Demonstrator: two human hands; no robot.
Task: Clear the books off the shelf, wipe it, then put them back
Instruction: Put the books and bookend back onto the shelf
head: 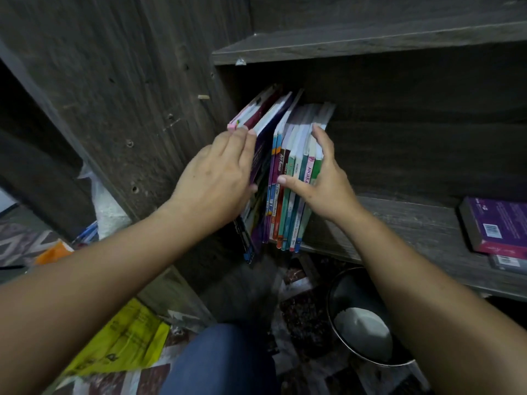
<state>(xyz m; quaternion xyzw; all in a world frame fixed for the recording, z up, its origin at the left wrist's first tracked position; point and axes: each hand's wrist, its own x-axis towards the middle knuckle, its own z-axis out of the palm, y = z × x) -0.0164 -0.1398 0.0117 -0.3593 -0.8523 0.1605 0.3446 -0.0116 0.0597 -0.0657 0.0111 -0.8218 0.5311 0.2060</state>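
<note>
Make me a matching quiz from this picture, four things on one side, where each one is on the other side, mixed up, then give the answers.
Things:
1. left hand
2. right hand
3. purple book
4. yellow bag

Places:
A. lying flat at the right end of the shelf
B. on the floor, lower left
C. thumb across the spines of the upright books
D. fingers flat against the leaning books

Pairs: 1-D, 2-C, 3-A, 4-B
</note>
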